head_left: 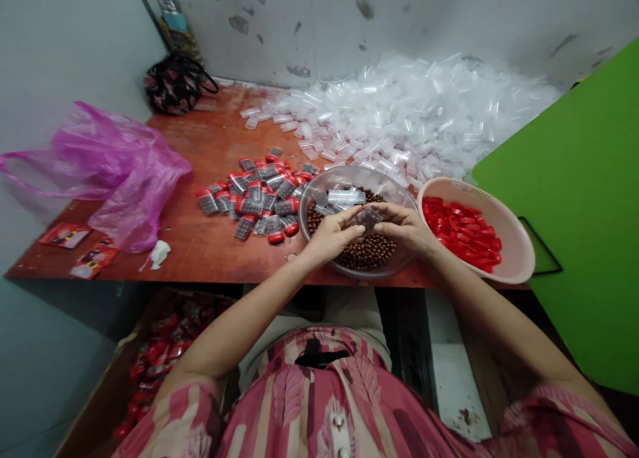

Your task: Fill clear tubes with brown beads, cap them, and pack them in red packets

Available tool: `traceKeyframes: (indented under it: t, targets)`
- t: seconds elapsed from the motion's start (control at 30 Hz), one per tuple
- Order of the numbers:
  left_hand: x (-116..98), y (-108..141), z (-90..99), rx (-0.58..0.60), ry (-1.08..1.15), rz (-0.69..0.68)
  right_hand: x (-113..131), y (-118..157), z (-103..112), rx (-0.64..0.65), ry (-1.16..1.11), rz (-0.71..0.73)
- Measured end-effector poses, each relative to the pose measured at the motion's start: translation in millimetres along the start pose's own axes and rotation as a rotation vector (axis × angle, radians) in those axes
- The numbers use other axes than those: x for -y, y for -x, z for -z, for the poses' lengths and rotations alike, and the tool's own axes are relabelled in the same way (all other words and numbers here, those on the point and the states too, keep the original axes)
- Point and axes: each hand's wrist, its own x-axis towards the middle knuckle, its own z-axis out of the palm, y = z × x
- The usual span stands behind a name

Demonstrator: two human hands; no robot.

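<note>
1. On one red-brown table [200, 135] lies one heap of clear plastic containers [419, 112], too many to count.
2. At left, one magenta plastic bag [134, 172].
3. At centre, one clear round bowl [344, 176]; right beside it, one pink basin [514, 255] of uncounted red caps [462, 231].
4. Left of the bowl, red-capped filled containers [259, 195], overlapping too much to count.
5. Two hands, left [332, 235] and right [407, 230], pinch one container [368, 220] over the bowl: small, transparent, dark with contents.
6. Below it, countless glossy brown beads [367, 253].
</note>
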Motion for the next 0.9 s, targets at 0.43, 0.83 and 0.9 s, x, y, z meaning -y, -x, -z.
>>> traceKeyframes:
  t: [0.43,0.83,0.9]
  targets:
    - [8,-8,-5.2,0.042,0.12,0.094,33,10,21,0.115,0.812,0.307]
    - [6,-9,-4.9,-0.237,0.094,0.0,5,31,25,-0.12,0.759,0.251]
    - [7,-7,-4.1,-0.184,0.024,0.012,5,41,43,-0.211,0.796,0.223]
